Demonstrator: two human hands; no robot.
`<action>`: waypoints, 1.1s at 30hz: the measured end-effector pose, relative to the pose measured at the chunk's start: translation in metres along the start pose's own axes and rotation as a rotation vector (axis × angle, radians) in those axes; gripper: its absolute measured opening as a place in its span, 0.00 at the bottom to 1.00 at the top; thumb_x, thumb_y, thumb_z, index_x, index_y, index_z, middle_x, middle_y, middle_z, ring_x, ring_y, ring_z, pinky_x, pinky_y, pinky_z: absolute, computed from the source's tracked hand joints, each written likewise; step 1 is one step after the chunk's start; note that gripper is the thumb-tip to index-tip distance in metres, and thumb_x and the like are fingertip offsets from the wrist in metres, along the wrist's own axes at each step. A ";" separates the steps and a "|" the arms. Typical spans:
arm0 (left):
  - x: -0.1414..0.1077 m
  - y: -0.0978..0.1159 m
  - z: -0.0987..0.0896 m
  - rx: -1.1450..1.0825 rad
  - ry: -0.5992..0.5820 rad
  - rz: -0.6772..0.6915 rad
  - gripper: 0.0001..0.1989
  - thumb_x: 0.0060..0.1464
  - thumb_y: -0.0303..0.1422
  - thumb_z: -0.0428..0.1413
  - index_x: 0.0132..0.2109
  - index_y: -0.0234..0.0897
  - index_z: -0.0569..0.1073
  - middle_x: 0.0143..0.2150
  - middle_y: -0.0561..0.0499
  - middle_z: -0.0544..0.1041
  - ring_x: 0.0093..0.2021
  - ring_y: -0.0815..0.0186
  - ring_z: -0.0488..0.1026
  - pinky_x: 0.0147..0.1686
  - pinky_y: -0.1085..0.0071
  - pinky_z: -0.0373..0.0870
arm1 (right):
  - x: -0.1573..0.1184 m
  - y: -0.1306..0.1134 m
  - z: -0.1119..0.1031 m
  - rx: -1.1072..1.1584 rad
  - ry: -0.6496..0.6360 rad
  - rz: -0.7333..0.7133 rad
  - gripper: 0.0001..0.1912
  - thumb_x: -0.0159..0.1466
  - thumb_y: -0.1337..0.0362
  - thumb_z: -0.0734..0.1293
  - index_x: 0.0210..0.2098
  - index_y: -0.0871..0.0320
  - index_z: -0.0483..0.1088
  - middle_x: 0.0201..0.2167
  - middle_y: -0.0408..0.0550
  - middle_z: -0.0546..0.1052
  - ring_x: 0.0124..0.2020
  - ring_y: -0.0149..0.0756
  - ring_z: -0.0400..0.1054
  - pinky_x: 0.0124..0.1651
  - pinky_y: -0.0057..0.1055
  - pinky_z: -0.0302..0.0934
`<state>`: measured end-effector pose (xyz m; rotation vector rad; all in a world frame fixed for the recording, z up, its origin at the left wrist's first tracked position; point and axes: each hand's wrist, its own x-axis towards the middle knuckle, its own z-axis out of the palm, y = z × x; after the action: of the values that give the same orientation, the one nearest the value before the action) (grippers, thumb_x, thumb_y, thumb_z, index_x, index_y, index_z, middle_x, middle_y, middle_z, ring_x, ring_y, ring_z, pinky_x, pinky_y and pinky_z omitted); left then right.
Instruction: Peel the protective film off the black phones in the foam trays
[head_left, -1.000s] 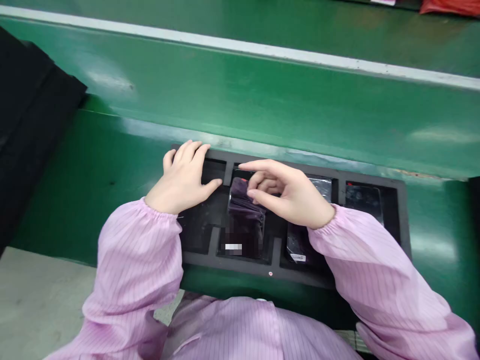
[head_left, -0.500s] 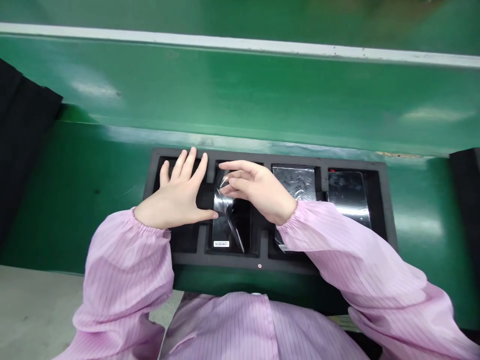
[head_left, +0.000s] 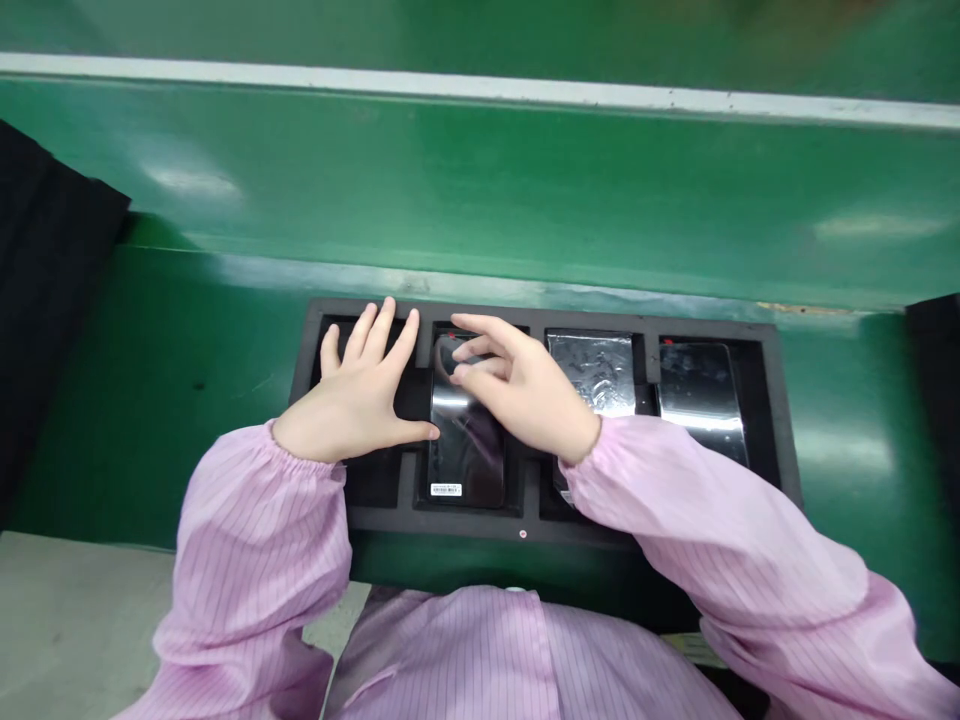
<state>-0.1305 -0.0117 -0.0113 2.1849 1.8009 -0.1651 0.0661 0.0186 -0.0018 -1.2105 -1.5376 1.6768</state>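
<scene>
A dark glossy screen panel (head_left: 465, 455) with a small white barcode label lies in the second compartment from the left of a black foam tray (head_left: 457, 522). My left hand (head_left: 356, 400) is spread open over the leftmost compartment, its thumb tip at the panel's left edge. Above the panel's upper part is my right hand (head_left: 517, 385), index finger out, the other fingers bent toward the thumb. Whatever sits between those fingertips is too unclear to make out. A red tab (head_left: 452, 335) shows at the panel's top edge.
Two more glossy panels lie in the tray: a film-covered one (head_left: 592, 370) partly under my right forearm, and one (head_left: 701, 395) at the far right. Black objects stand at the left (head_left: 52, 280) and right (head_left: 934, 370) of the green bench (head_left: 150, 400).
The clear film that stood curled up over the panel no longer shows as a raised fold, and the red tab is now visible. My left hand keeps its place; my right hand has barely shifted.
</scene>
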 end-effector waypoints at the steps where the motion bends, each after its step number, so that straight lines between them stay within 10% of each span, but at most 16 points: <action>1: -0.001 0.000 0.001 0.001 0.008 0.002 0.59 0.46 0.54 0.60 0.73 0.39 0.34 0.75 0.36 0.32 0.74 0.40 0.31 0.66 0.35 0.36 | -0.005 0.001 0.002 -0.132 0.009 -0.111 0.30 0.61 0.70 0.67 0.62 0.57 0.60 0.47 0.51 0.74 0.42 0.36 0.73 0.54 0.44 0.70; 5: -0.003 -0.001 0.008 0.018 0.061 0.014 0.52 0.51 0.46 0.57 0.73 0.43 0.35 0.75 0.39 0.36 0.74 0.42 0.36 0.66 0.36 0.40 | -0.027 0.009 0.016 -0.658 -0.119 -0.589 0.35 0.64 0.72 0.61 0.69 0.58 0.48 0.51 0.55 0.73 0.52 0.42 0.69 0.56 0.46 0.67; 9: -0.006 -0.003 0.012 0.042 0.105 0.023 0.49 0.52 0.40 0.55 0.73 0.43 0.35 0.75 0.39 0.37 0.74 0.44 0.39 0.66 0.36 0.41 | -0.037 0.016 0.031 -0.959 -0.077 -0.806 0.27 0.68 0.76 0.54 0.65 0.56 0.57 0.48 0.55 0.75 0.47 0.40 0.71 0.50 0.41 0.68; 16: -0.007 -0.002 0.010 0.041 0.111 0.058 0.55 0.50 0.47 0.59 0.72 0.43 0.32 0.75 0.39 0.36 0.74 0.42 0.39 0.65 0.34 0.43 | -0.055 0.018 0.050 -0.885 0.103 -0.994 0.20 0.67 0.62 0.64 0.59 0.48 0.67 0.39 0.47 0.78 0.45 0.39 0.72 0.49 0.39 0.69; 22: -0.005 -0.001 0.009 0.012 0.091 0.023 0.61 0.43 0.53 0.63 0.73 0.43 0.35 0.75 0.38 0.38 0.74 0.42 0.38 0.65 0.34 0.42 | -0.061 0.006 0.047 -0.813 -0.142 -1.157 0.17 0.65 0.63 0.63 0.50 0.38 0.74 0.34 0.38 0.80 0.26 0.30 0.68 0.23 0.28 0.64; 26: -0.005 -0.001 0.007 0.000 0.068 0.003 0.58 0.44 0.53 0.62 0.72 0.43 0.39 0.75 0.38 0.40 0.74 0.42 0.40 0.65 0.34 0.42 | -0.040 -0.031 0.007 -0.962 -0.159 -1.129 0.16 0.69 0.62 0.58 0.43 0.44 0.77 0.31 0.37 0.80 0.25 0.29 0.69 0.23 0.30 0.63; 30: 0.000 -0.002 0.003 -0.030 0.117 -0.020 0.51 0.50 0.52 0.58 0.72 0.43 0.42 0.74 0.38 0.48 0.72 0.43 0.46 0.65 0.35 0.39 | -0.015 -0.045 -0.074 -1.184 0.180 -0.678 0.17 0.69 0.67 0.57 0.51 0.56 0.74 0.41 0.52 0.79 0.39 0.42 0.71 0.42 0.40 0.64; 33: 0.007 -0.005 -0.001 -0.068 0.184 -0.087 0.43 0.56 0.52 0.52 0.71 0.40 0.47 0.69 0.37 0.58 0.68 0.44 0.54 0.65 0.37 0.43 | -0.008 -0.029 -0.131 -1.299 0.143 -0.450 0.12 0.66 0.66 0.62 0.43 0.60 0.76 0.39 0.53 0.78 0.40 0.45 0.70 0.45 0.42 0.61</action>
<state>-0.1342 -0.0038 -0.0129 2.1363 1.9703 0.0805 0.1806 0.0782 0.0365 -1.2830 -2.6160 0.1492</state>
